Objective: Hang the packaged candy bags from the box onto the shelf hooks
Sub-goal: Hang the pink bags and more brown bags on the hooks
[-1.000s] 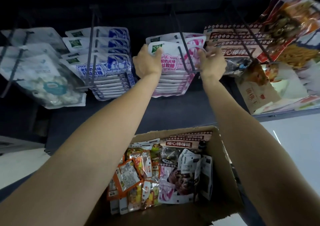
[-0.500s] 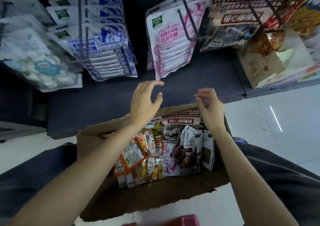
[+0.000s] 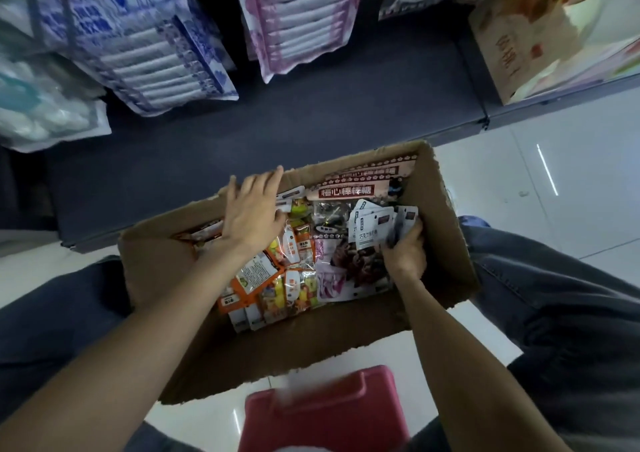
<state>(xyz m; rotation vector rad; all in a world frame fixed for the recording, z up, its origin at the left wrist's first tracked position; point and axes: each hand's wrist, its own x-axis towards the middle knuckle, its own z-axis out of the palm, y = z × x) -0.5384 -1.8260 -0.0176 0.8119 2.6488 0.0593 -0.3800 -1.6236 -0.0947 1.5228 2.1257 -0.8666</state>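
Fingers [image 3: 403, 240] gripping glossy flat bags [image 3: 377, 226], torn cardboard box [image 3: 446, 243]

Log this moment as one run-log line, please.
stage: picking from box | left hand: flat on orange bags | right hand: gripping white bags | shelf hooks: not in view

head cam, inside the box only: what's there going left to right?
Left hand lying open over the bags → orange packets → pink-and-white bag → white-topped chocolate bags → right hand, its fingers curled round those bags → right wall of the cardboard box.
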